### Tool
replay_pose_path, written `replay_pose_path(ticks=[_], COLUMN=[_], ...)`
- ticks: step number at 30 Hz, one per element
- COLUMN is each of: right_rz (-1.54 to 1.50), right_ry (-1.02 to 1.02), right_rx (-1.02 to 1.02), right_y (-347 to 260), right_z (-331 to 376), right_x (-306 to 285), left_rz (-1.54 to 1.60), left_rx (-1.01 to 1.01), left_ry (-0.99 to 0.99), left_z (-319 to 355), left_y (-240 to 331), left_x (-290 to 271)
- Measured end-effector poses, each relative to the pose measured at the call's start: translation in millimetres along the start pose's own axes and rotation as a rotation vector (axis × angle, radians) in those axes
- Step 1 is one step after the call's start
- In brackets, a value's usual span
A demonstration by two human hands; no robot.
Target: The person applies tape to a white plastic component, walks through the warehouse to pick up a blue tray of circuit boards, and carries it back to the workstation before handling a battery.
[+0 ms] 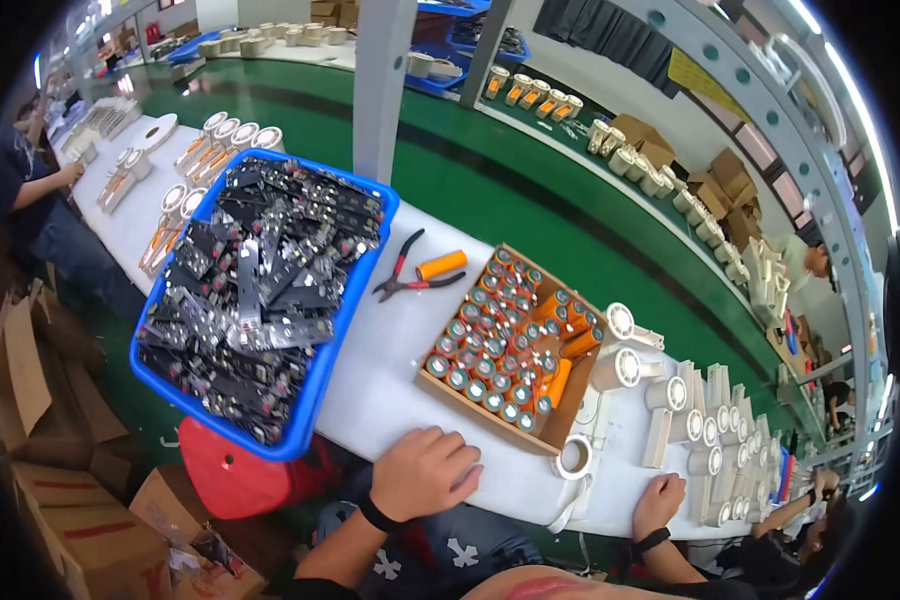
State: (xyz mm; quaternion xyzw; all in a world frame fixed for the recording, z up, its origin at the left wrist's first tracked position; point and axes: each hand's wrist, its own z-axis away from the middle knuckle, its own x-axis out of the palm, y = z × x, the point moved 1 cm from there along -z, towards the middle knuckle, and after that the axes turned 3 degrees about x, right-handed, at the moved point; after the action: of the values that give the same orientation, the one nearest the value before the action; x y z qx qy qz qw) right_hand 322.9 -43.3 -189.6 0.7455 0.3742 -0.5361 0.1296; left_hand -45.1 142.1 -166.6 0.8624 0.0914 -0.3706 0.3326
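Resting on the near edge of the white tabletop (370, 390), the left hand (425, 472) is lying palm down with fingers loosely curled, gripping nothing, just beside the cardboard box (560, 415) of orange cylindrical cells (500, 335). The right hand (658, 502) is pressing flat on the edge, empty too, near a white tape roll (574, 457) and white plastic housings (620, 368). A blue bin (320, 385) of black metal parts is overhanging the edge at left; red-handled pliers (402, 280) are lying beyond the box.
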Motion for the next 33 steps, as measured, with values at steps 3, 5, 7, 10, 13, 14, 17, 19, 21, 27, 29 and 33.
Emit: replay_pose_path(ticks=[3, 5, 7, 10, 13, 14, 17, 19, 21, 27, 29, 33], right_rz=[-0.099, -0.312, -0.447, -0.771, -0.869, -0.906, -0.991, -1.029, -1.021, -1.084, -1.148, -1.202], right_ry=[-0.085, -0.050, -0.048, -0.192, -0.207, -0.201, -0.186, -0.169, -0.132, -0.111, -0.105, -0.088], right_rx=[0.053, 0.049, 0.065, 0.201, 0.208, 0.204, 0.214, 0.221, 0.177, 0.160, 0.174, 0.157], right_y=[4.8, 14.0, 16.3, 13.4, 17.5, 17.8, 15.1, 13.5, 9.8, 17.2, 19.2, 21.7], right_z=[-3.3, -1.3, -0.7, -1.0, 1.3, 2.8, 4.1, 3.8, 5.7, 10.6, 12.6, 16.4], right_x=[-6.3, -1.7, 0.5, -12.0, -11.6, -11.0, -16.9, -21.3, -20.3, -18.8, -21.0, -23.0], left_rz=[-0.059, -0.109, -0.124, -0.121, -0.134, -0.139, -0.171, -0.173, -0.186, -0.198, -0.214, -0.265], left_rx=[-0.011, -0.013, -0.034, -0.070, -0.070, -0.069, -0.055, -0.050, -0.039, -0.081, -0.140, -0.139], left_ry=[0.010, 0.035, 0.045, 0.090, 0.136, 0.118, 0.162, 0.167, 0.193, 0.210, 0.220, 0.305], left_z=[-4.5, -7.1, -9.8, -10.2, -7.6, -7.5, -6.4, -5.6, -4.9, -0.9, 0.9, 7.0], left_y=[6.3, 10.3, 12.4, 12.7, 13.9, 13.9, 16.1, 17.7, 15.6, 18.5, 19.0, 25.6], left_x=[3.6, 1.1, 6.2, 14.8, 18.6, 18.7, 18.8, 21.5, 23.5, 25.7, 26.4, 34.4])
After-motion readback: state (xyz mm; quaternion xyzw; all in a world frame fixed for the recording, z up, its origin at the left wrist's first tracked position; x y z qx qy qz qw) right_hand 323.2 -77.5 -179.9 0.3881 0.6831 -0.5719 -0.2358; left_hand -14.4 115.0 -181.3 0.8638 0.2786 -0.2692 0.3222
